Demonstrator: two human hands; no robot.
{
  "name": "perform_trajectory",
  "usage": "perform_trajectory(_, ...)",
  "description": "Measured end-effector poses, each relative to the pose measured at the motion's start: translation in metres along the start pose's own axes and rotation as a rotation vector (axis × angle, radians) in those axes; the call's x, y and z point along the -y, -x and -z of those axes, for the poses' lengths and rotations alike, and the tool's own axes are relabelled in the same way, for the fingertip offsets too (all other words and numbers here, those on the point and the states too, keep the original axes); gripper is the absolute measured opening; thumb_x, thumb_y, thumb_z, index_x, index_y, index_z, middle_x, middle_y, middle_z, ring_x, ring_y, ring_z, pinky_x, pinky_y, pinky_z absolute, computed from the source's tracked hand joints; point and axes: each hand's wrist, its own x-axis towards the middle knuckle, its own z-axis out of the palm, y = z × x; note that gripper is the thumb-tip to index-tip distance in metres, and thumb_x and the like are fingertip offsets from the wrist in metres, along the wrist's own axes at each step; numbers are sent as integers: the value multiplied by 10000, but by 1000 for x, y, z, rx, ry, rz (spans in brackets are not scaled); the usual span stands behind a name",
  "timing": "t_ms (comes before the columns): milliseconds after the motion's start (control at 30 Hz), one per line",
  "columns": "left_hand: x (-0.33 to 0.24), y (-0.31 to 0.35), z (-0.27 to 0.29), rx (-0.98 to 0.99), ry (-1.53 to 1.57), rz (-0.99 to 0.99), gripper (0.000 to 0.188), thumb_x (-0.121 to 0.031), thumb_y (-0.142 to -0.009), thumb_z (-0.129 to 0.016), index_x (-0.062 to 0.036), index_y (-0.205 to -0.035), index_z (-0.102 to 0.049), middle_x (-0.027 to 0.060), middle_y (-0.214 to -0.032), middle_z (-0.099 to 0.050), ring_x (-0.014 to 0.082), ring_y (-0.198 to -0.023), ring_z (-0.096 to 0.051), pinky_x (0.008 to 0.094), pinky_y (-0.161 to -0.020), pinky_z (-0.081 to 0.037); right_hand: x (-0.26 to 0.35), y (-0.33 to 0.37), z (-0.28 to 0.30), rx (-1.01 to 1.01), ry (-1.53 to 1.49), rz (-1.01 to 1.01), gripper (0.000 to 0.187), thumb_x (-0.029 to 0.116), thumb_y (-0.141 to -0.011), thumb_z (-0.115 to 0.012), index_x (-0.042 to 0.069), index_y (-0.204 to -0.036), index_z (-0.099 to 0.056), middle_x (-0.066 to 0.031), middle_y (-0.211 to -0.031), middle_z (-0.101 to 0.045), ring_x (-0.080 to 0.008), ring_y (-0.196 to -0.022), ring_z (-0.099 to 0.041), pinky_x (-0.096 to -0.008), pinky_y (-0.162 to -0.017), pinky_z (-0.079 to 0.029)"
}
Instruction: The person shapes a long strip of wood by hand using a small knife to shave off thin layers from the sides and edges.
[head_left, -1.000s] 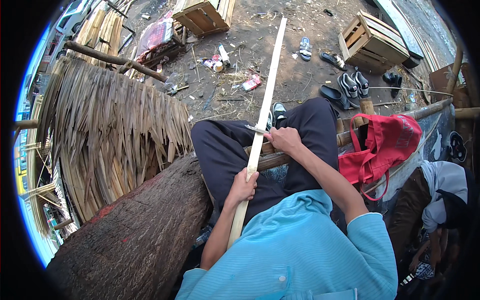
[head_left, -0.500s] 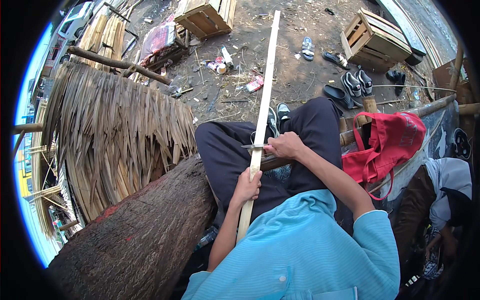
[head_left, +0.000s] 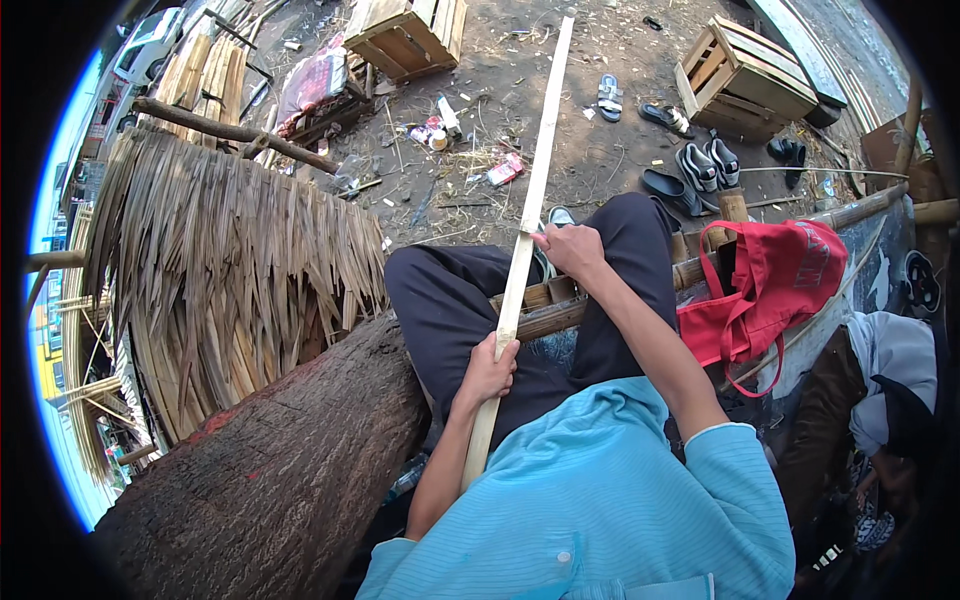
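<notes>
Printed in pale lettering (head_left: 818, 258) across the upper right of a red bag (head_left: 765, 290), bent with the cloth; perhaps printed too, unreadably small, on a red-and-white packet (head_left: 506, 170) up and left of the bag.

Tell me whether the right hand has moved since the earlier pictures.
Yes: the right hand has moved forward, nearer the wooden crate at upper right.

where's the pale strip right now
In the head view, the pale strip slants up the centre, gripped by the left hand, with the right hand beside it.
</notes>
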Motion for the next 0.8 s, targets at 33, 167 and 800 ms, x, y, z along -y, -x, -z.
perform_trajectory(33,-1,0,0,-4,1,0,151,-218,-961,-485,-81,-1008,-440,-12,-599,-410,36,-364,-343,218,-304,-290,1,-2,2,0,-2,4,488,485,-914,-420,83,-714,-611,-139,-577,-608,-310,-545,-627,-426,-480,-485)
perform_trajectory(167,-3,3,-2,9,71,52,155,-221,-963,-480,-86,-1018,-429,-13,-599,-397,37,-362,-330,218,-302,-283,-1,-3,6,121,19,12,516,498,-915,-403,67,-767,-645,-153,-647,-636,-310,-620,-649,-426,-542,-501)
perform_trajectory(800,2,6,3,10,65,2,184,-229,-959,-489,-67,-1029,-435,-12,-609,-416,45,-368,-363,225,-306,-300,-13,-19,13,59,19,173,454,452,-923,-419,65,-744,-575,-156,-580,-596,-341,-570,-618,-445,-512,-477)
